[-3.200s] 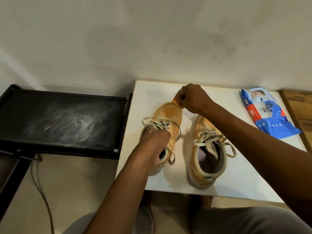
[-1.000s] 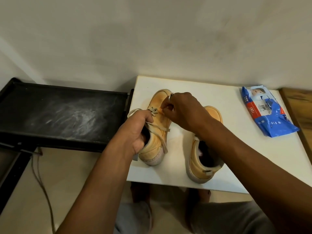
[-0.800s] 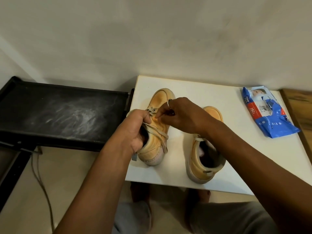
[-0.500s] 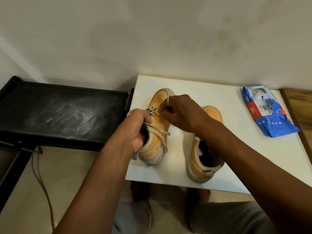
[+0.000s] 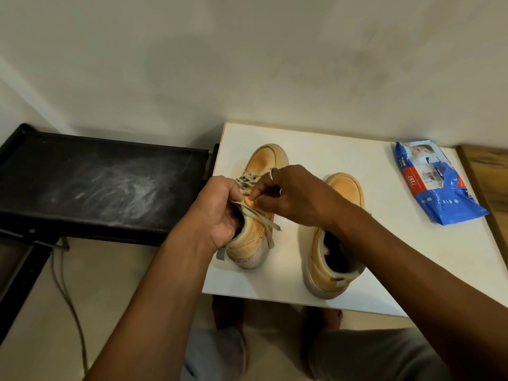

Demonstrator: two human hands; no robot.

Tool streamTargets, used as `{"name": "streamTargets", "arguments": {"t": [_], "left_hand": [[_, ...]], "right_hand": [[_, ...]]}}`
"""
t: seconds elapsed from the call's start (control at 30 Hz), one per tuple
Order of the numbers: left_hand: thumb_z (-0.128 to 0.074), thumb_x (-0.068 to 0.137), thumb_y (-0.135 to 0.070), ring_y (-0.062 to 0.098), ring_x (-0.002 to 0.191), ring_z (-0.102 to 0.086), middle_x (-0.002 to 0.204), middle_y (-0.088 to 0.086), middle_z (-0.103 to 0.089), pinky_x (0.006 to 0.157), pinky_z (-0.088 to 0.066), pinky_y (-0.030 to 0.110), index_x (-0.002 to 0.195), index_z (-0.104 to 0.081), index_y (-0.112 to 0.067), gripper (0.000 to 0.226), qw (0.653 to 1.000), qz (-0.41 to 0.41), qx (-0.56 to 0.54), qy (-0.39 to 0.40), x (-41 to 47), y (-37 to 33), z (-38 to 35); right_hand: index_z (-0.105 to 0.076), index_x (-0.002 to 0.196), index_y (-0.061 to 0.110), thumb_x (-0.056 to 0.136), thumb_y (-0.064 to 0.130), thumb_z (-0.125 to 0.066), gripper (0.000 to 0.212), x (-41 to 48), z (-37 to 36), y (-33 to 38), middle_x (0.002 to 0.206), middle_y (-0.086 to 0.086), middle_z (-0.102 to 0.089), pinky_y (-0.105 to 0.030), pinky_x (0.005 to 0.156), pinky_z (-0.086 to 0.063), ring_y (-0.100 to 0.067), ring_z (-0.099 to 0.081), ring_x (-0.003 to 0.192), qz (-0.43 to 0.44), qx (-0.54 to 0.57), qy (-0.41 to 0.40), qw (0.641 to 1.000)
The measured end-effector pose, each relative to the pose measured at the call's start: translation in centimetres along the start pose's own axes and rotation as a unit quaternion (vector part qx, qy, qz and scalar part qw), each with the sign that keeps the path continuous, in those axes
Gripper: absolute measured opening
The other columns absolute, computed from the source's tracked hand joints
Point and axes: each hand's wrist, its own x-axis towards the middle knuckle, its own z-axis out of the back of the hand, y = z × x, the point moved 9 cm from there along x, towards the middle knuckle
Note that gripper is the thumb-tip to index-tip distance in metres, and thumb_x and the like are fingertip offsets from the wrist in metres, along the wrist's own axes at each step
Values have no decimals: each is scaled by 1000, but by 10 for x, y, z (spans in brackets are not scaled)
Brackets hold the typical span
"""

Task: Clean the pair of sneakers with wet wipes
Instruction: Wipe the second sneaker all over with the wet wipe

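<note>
A person is steadying the left sneaker (image 5: 258,215) in the left hand (image 5: 217,215), the right hand (image 5: 286,196) pinching a small wipe (image 5: 250,199) at its laces (image 5: 257,213), the pack of wipes (image 5: 437,185) lying well right of that shoe, probably needed next.

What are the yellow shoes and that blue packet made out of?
The tan-yellow lace-up sneakers look like matte leather or suede, hard to say which: the toe is smooth, soft-looking and not shiny, with a pale rubbery sole rim. The blue wet-wipes packet looks like thin glossy plastic film: it is crinkled, catches the light and carries printed labels.
</note>
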Motion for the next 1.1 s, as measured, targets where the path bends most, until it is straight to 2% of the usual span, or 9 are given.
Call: {"name": "streamTargets", "arguments": {"t": [0.13, 0.3, 0.4, 0.47, 0.6, 0.67, 0.8, 0.97, 1.1], "left_hand": [[-34, 67, 2, 32, 79, -59, 86, 14, -60, 79, -56, 39, 95, -57, -5, 37, 1000, 7, 11, -3, 1, 2, -1], [-32, 64, 4, 34, 84, -58, 94, 16, -59, 77, -56, 43, 104, -55, -4, 47, 1000, 11, -14, 18, 1, 2, -2], [-34, 60, 4, 32, 75, -61, 84, 14, -61, 74, -57, 40, 101, -55, -3, 47, 1000, 9, 4, 6, 1, 3, -3], [-35, 58, 3, 32, 74, -62, 83, 14, -61, 75, -57, 40, 102, -55, -3, 49, 1000, 12, 9, 2, 0, 3, -2], [-28, 64, 6, 30, 69, -65, 82, 16, -64, 64, -57, 37, 104, -55, 1, 49, 999, 22, -30, 19, -3, 3, -4], [-29, 64, 7, 30, 71, -64, 83, 16, -64, 66, -58, 38, 100, -56, 0, 45, 999, 20, -26, 17, -3, 3, -6], [-34, 58, 5, 34, 82, -61, 90, 16, -61, 83, -56, 42, 96, -58, -3, 46, 1000, 7, 6, -9, 0, 2, -2], [-33, 57, 4, 34, 78, -62, 89, 17, -61, 77, -57, 42, 98, -56, -2, 48, 1000, 7, -11, -7, -1, 1, 0], [-33, 55, 4, 36, 85, -62, 92, 17, -63, 88, -54, 46, 101, -61, 1, 54, 1000, 1, -7, -15, 1, 1, 0]], "right_hand": [[-74, 102, 23, 92, 24, -62, 16, 7, 15, -9, 89, 7, -71, -11, 59, -41, -6, -61, 72, -39, -90, -96, 990], [-75, 98, 21, 89, 23, -69, 12, -2, -5, 2, 84, 14, -71, -11, 60, -47, 0, -65, 73, -14, 38, 38, 998], [-75, 99, 22, 90, 23, -65, 14, 5, 15, -7, 80, 16, -66, -8, 58, -42, -2, -60, 68, -31, -61, -65, 995], [-75, 100, 22, 91, 24, -63, 15, 5, 17, -8, 84, 10, -69, -12, 60, -45, -5, -61, 70, -41, -62, -94, 993], [-74, 95, 25, 89, 24, -67, 9, -5, -4, 6, 82, 13, -71, -14, 59, -47, -1, -64, 71, -11, 51, 21, 998], [-75, 95, 22, 88, 22, -69, 9, -5, -1, 2, 82, 13, -71, -12, 60, -48, 0, -64, 71, -14, 29, 39, 999], [-75, 99, 21, 90, 23, -64, 14, 0, 19, -8, 71, 22, -56, -6, 54, -35, 2, -56, 62, -37, -84, -89, 992], [-75, 94, 24, 88, 23, -69, 9, -8, -1, -2, 84, 14, -71, -13, 64, -51, 0, -64, 73, -5, 2, 25, 1000], [-75, 94, 21, 88, 20, -64, 12, -5, 18, -15, 85, 8, -71, -23, 67, -51, -7, -63, 74, -26, -87, -101, 991]]}}
